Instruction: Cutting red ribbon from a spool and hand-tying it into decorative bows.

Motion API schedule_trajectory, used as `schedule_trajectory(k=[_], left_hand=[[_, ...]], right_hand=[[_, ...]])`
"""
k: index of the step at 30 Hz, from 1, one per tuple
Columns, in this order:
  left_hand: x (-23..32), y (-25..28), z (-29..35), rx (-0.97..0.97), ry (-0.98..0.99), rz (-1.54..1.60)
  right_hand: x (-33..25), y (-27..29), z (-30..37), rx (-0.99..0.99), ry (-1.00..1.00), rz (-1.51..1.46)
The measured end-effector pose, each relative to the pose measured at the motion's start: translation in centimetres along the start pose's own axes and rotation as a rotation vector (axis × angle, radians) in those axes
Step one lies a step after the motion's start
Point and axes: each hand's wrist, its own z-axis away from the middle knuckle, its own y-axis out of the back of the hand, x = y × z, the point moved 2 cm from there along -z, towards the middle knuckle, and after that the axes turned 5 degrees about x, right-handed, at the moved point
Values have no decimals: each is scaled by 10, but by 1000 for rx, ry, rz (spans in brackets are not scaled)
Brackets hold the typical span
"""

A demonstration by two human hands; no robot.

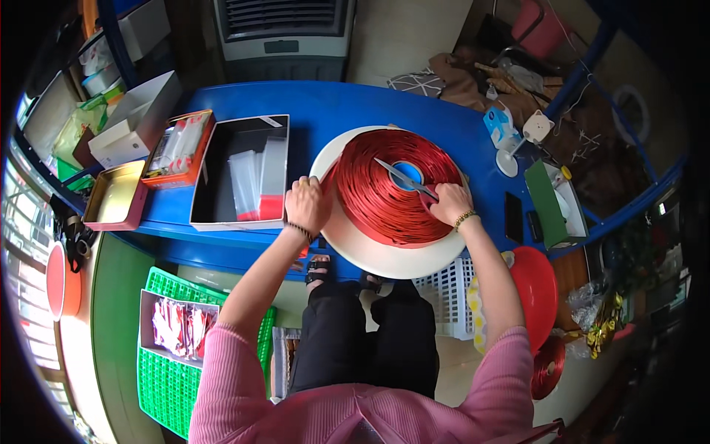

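Note:
A large coil of shiny red ribbon (377, 211) lies on a round white disc (355, 255), with a blue core (406, 175) at its middle. Scissors (400, 174) are in my right hand (452, 204), closed around the handles at the coil's right side. Their blades point up and left across the core. My left hand (308, 204) is closed at the disc's left rim, fingers curled. A red strand leads from the coil's left edge to these fingers; its end is hidden.
On the blue table (310, 100), left, stand an open black-lined box (209, 181) with clear plastic sleeves, an orange box (177, 177) and a gold-lined tin (117, 194). At right are a phone (514, 217) and a green box (543, 203). Below sit a green crate (166, 385) and a red basin (534, 288).

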Motion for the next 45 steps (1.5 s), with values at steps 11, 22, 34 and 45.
schedule_trajectory(k=[11, 22, 34, 45], left_hand=[[-29, 57, 77, -277, -127, -45], [-180, 202, 469, -332, 596, -308], [-54, 138, 226, -122, 122, 322], [-16, 28, 134, 125, 242, 301]], right_hand=[[6, 32, 106, -118, -243, -1064], [-41, 14, 107, 262, -19, -746], [-79, -13, 73, 345, 199, -403], [-57, -24, 58, 291, 155, -255]])
